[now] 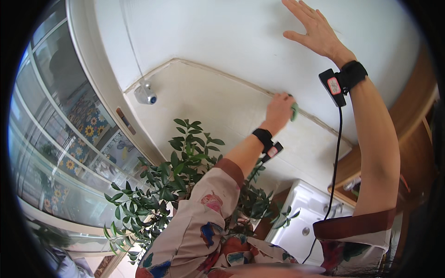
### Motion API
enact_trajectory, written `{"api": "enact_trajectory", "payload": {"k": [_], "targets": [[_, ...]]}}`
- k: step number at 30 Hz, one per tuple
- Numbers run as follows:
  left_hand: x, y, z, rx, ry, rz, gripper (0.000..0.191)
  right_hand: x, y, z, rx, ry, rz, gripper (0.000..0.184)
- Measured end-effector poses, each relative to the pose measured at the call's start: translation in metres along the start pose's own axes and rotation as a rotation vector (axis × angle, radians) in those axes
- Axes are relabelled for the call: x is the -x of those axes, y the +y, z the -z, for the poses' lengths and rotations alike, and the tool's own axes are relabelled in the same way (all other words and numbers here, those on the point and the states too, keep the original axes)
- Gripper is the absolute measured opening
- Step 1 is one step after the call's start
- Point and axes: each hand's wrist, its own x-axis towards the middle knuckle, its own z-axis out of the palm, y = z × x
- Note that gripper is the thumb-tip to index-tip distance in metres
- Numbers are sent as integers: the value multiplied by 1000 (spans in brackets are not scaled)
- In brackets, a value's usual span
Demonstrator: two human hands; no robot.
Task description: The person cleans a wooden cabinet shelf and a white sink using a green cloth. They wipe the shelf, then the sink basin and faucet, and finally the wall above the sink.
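My left hand (279,110) holds a green cloth or sponge (294,112), partly hidden by the fingers, against the upper edge of the beige wall tiles (222,100). There a narrow ledge or trim line (236,78) meets the white wall (215,34). Higher up at the right, my right hand (314,33) is spread with nothing in it, at or close to the white wall; contact cannot be told. Both wrists wear black straps with small devices, and a black cable (335,163) hangs from the right one.
A leafy potted plant (187,166) rises before me. A white sink (295,226) with a faucet lies at the lower right, by wooden shelving (347,170). A glazed sliding door (69,104) fills the left. A silver and white wall fixture (145,94) sits near the tile corner.
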Motion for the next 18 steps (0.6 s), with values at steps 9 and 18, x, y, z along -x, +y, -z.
{"api": "enact_trajectory", "payload": {"k": [9,18], "targets": [[-35,-80,69,-227,267,355,20,305,-61,120,-1040,619,-644,50],[14,30,-21,-299,160,-101,21,483,-95,78,-1187,709,-1203,24]]}}
